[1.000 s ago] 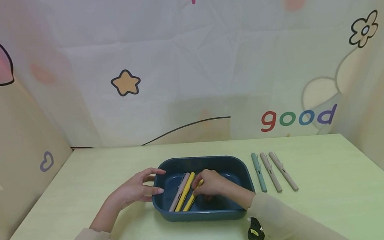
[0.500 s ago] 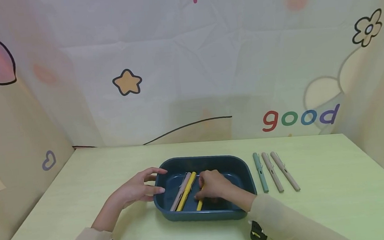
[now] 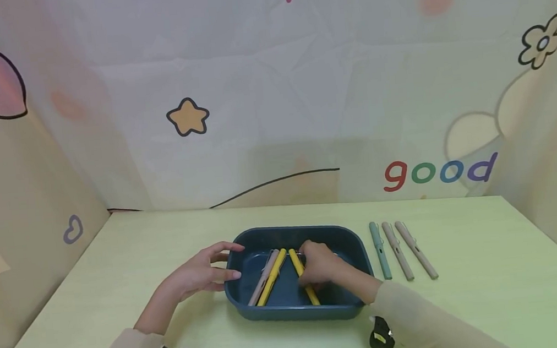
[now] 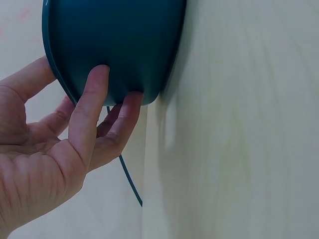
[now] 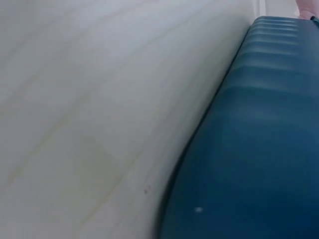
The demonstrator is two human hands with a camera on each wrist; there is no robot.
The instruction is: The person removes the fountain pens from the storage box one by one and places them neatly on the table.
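In the head view a dark blue rectangular tub [image 3: 295,313] stands on the table. Inside, toward its left, lie a pale mauve pen [image 3: 263,279] and a yellow pen [image 3: 271,278], side by side and slanted. My right hand [image 3: 321,265] reaches into the tub and pinches a second yellow pen [image 3: 313,295], partly hidden by the fingers. At the left end of the tub, my left hand [image 3: 202,269] has its fingers spread, fingertips at the rim. The left wrist view shows its fingers [image 4: 99,82] resting against the outer wall.
To the right of the tub, a teal pen [image 3: 380,251] and two greyish-beige pens [image 3: 397,252] lie in a row on the pale table [image 3: 485,266]. A printed cloth backdrop [image 3: 253,115] rises behind the table's far edge.
My right hand has moved right inside the tub with the second yellow pen, away from the other two, and the pen now slants the opposite way. The left hand stays at the rim.
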